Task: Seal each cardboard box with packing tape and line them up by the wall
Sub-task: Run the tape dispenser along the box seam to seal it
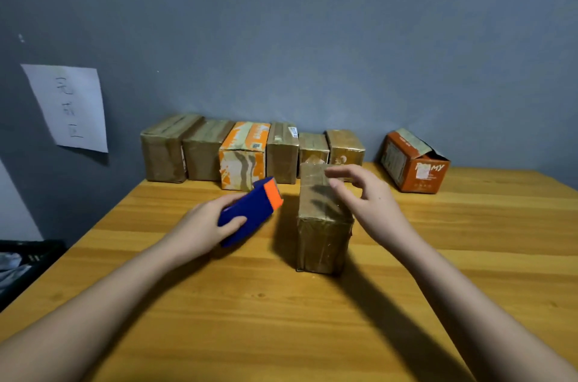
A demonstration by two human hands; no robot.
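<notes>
Cardboard boxes are what we are working with, and we take the scene from the biggest thing down. Our wooden table (281, 319) stands against a blue-grey wall (312, 22) that carries a sheet of paper (70, 106) with handwriting on the left. Along the wall stands a row of six taped boxes (250, 150), side by side and touching or nearly so. Well apart to the right sits an orange box (413, 167), its top flap open. Nearer to us, in the middle of the table, a tape-wrapped brown box (323, 216) stands alone, its long side running away from us. Our right hand (366, 197) hovers over this box's far top, fingers loosely curled and spread, gripping nothing; whether the fingertips touch the tape we cannot tell. Our left hand (206, 225) grips a blue block-shaped tool with an orange end (250, 209), thumb on top and fingers wrapped beneath, just left of the brown box and apart from it.
</notes>
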